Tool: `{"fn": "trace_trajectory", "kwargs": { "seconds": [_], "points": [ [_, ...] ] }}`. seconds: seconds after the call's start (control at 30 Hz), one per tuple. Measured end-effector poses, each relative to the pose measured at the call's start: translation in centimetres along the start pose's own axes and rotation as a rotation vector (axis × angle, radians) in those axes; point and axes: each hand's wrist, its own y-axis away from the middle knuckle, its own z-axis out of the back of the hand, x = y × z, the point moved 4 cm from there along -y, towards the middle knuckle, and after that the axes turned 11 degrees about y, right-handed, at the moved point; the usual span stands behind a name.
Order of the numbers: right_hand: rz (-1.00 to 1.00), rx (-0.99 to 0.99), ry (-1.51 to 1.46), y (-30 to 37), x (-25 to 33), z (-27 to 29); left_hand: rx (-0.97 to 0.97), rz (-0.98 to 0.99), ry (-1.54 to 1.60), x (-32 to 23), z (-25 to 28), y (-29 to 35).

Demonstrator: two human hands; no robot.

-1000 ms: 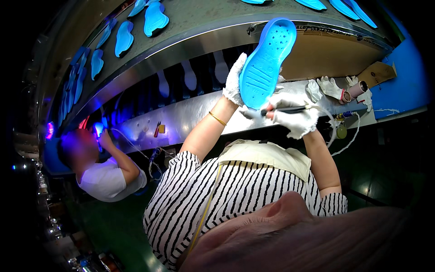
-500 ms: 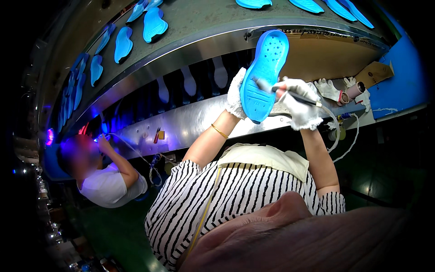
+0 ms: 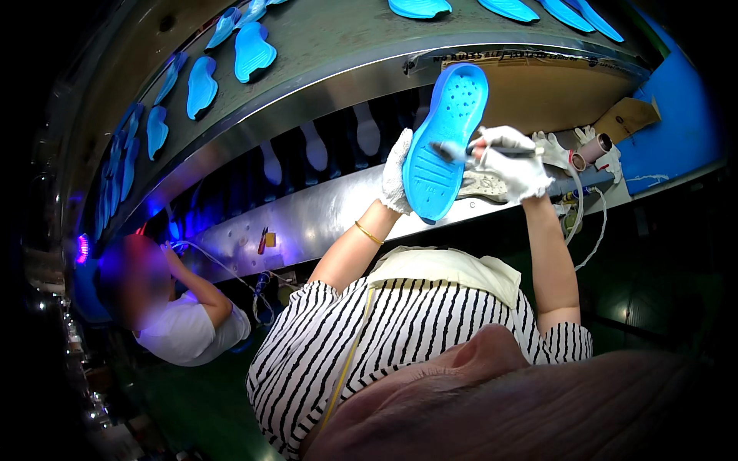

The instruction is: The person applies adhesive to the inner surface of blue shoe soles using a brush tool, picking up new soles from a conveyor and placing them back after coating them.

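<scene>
A bright blue shoe sole point(image 3: 432, 181) with small round holes at its far end and ridges across its near part is held up in front of me. My left hand point(image 3: 395, 173), in a white glove, grips it along the left edge; some fingers are hidden behind it. In my gloved right hand point(image 3: 520, 167) is a dark-handled brush point(image 3: 446, 151), its blurred tip over the middle of the sole. Bare fingertips show at the glove's end. A pale piece point(image 3: 483, 185) lies on the metal ledge, partly behind my right hand.
Several blue soles lie on the belt point(image 3: 330, 34) beyond a metal rim. Below are dark shelves with pale soles point(image 3: 316, 146). A brown cardboard sheet point(image 3: 538, 96), white gloves point(image 3: 550, 146) and a roll point(image 3: 596, 147) are at right. A pale hose point(image 3: 578, 207) hangs there. A co-worker point(image 3: 184, 323) sits left.
The sole and my left hand have come slightly nearer and left. The brush tip has stayed over the sole's middle. The co-worker's raised arm has shifted slightly.
</scene>
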Motion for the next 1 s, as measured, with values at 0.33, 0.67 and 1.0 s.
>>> {"fn": "trace_trajectory", "kwargs": {
  "seconds": [0.33,0.67,1.0],
  "points": [
    [0.553,-0.404,0.424,-1.3,0.2,3.3,-0.213,0.023,-0.33,0.4,0.8,0.3],
    [0.633,-0.142,0.713,1.2,5.0,0.8,-0.212,-0.059,-0.377,-1.6,0.2,0.0],
    [0.833,-0.061,0.811,3.2,6.4,-2.2,-0.121,-0.173,-0.515,-3.5,-2.9,-1.6]
  ]
}}
